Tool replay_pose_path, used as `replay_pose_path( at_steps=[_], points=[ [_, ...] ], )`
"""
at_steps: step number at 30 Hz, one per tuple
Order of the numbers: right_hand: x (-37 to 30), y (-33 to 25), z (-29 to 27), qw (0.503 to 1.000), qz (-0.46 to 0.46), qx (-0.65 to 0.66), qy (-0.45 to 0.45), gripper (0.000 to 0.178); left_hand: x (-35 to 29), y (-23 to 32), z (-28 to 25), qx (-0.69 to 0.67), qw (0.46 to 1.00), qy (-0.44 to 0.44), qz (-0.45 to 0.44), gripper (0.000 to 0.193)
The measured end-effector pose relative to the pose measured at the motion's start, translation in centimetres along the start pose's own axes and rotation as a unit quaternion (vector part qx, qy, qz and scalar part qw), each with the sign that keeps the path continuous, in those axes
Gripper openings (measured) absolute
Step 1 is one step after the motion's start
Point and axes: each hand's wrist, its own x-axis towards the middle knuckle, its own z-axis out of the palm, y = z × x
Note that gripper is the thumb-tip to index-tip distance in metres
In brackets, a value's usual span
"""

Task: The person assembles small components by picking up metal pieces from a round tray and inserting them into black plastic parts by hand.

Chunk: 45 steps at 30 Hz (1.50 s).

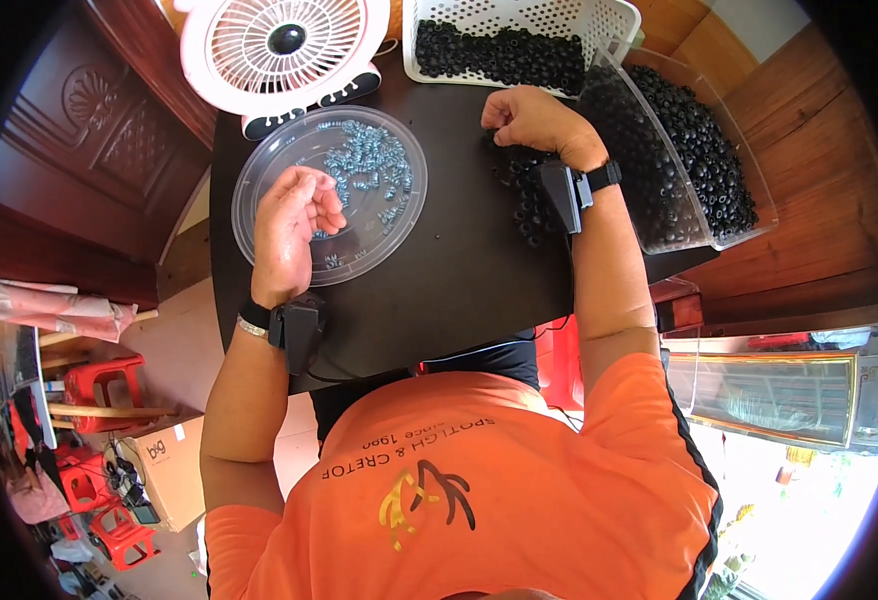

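Note:
My left hand (299, 220) hovers over the near left part of a round clear plastic lid (367, 262), fingers curled in toward the thumb. Whatever it may hold is too small to make out. Small shiny bluish metal pieces (367, 150), perhaps screws or springs, lie scattered in the lid, mostly at its far right. Farther right, my right hand (537, 118) is bent at the wrist, its fingers drawn together above the table; their grip is partly hidden. Beneath that hand and wrist lie loose small black ring-like parts (531, 215).
A white perforated basket (519, 75) with black parts stands at the back. On the right, a clear plastic bin (649, 190) holds many more. A pink and white fan (287, 40) stands behind the lid. The dark table (439, 300) has a wooden wall on its right.

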Motion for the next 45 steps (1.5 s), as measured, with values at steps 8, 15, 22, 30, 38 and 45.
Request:
replay_pose_path(
  at_steps=[8, 15, 22, 30, 38, 45],
  points=[
    [-0.5, -9.0, 3.2, 0.925, -0.196, 0.325, 0.023, 0.030, -0.2, -0.4, 1.1, 0.027, 0.999, -0.013, -0.027, 0.026],
    [-1.0, -12.7, 7.1, 0.926, -0.306, 0.198, 0.099, 0.035, -0.3, -0.6, 1.6, 0.001, 0.998, -0.049, -0.037, 0.025],
    [-1.0, -12.9, 7.9, 0.915, -0.322, 0.194, 0.150, 0.038, -0.4, -0.3, 1.9, -0.051, 0.997, -0.049, -0.040, 0.024],
    [-0.5, -12.4, 7.7, 0.907, -0.333, 0.159, 0.202, 0.030, -0.2, -0.5, 1.3, -0.097, 0.992, -0.079, -0.012, 0.023],
    [-0.7, -12.5, 7.9, 0.906, -0.344, 0.093, 0.227, 0.026, -0.1, -0.7, 1.1, -0.090, 0.992, -0.084, -0.033, 0.025],
    [-0.8, -12.4, 8.0, 0.910, -0.322, 0.161, 0.207, 0.025, -0.3, -0.4, 1.5, -0.073, 0.995, -0.071, -0.023, 0.025]
  ],
)
